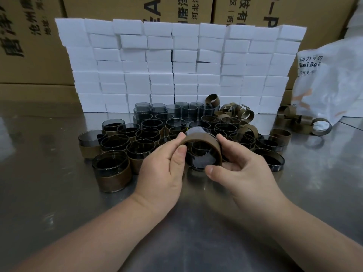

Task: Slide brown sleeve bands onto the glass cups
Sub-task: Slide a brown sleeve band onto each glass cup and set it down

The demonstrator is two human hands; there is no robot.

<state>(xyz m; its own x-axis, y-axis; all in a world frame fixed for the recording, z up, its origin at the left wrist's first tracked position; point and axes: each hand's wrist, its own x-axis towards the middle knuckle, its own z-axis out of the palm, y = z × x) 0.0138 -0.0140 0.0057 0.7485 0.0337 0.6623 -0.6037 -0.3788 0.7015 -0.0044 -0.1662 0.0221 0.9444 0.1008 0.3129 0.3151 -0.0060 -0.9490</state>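
Dim, even overhead light, soft glare on the steel table (49, 173), wide-angle bowing at edges.

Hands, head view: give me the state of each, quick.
Left hand: gripping the brown sleeve band around the glass cup.
Right hand: pinching the same band from the other side.

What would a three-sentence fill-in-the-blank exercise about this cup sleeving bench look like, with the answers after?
The left hand and right hand together hold one glass cup wearing a ____ sleeve band.
Behind the cups stands a wall of ____ blocks.
A pile of loose bands lies by the plastic bag on the person's ____ side.
Missing words: brown; white; right.
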